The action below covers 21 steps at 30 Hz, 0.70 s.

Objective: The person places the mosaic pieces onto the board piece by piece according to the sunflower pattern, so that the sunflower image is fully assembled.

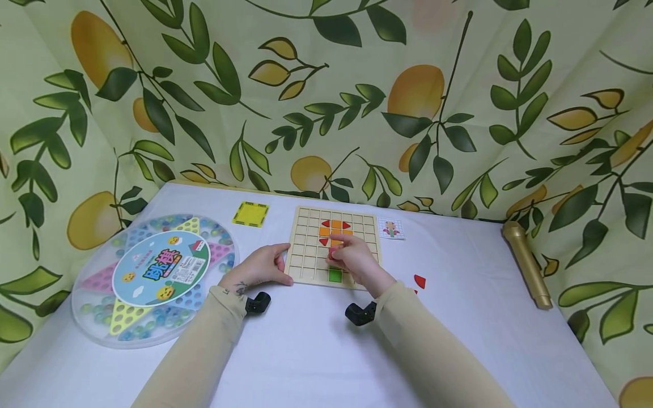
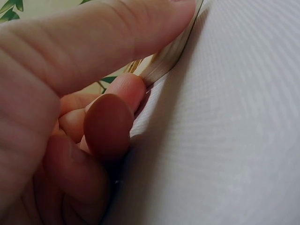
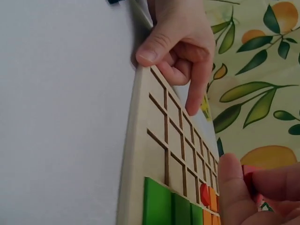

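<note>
A wooden grid board [image 1: 308, 266] lies on the table and bears orange squares [image 1: 325, 232], red rounded pieces [image 1: 346, 225] and green squares [image 3: 157, 201]. My left hand [image 1: 260, 264] is at its near left corner, thumb and forefinger touching the edge. The other fingers of that hand are bent beside the board, as the left wrist view shows. Over the board, my right hand [image 1: 359, 262] pinches a small red piece [image 3: 253, 180] between thumb and finger. My fingers partly cover that piece, so its full outline is hidden. Part of the board's middle is hidden under this hand.
A pattern card [image 1: 391, 228] lies by the board's right edge. Loose red pieces [image 1: 420, 281] are right of my right hand. A round marble game box [image 1: 97, 328] stands left, a yellow square frame [image 1: 250, 215] behind, a gold microphone-shaped object [image 1: 528, 266] far right.
</note>
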Tool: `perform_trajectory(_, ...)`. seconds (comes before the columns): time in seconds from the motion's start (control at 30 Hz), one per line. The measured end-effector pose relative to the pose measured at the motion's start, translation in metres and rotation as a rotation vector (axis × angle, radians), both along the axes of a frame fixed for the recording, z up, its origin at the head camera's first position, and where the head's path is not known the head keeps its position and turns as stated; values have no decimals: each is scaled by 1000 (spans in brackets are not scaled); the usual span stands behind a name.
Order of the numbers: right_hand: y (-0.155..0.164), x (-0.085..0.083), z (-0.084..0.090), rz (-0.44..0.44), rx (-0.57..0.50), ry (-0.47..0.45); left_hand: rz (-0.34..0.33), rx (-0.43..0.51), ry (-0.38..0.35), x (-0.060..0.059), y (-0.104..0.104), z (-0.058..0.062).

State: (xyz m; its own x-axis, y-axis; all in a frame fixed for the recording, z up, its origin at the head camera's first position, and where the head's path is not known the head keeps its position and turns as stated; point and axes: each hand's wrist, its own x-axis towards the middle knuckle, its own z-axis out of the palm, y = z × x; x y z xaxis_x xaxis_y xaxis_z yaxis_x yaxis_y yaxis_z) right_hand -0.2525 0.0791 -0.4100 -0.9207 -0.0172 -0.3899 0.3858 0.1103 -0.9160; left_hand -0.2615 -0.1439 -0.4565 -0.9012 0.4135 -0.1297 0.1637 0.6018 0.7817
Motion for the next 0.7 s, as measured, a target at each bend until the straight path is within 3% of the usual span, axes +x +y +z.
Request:
perform_trajectory(0.2, -9, -14, 2, 60, 164, -9, 6, 9, -18, 0, 0, -1)
perform_trajectory(0.4, -13, -25, 0, 82, 392, 93, -3, 7, -1, -1, -1, -1)
perform_trajectory(0.7, -16, -37, -1, 203, 573, 202, -8, 8, -2, 0, -1, 0)
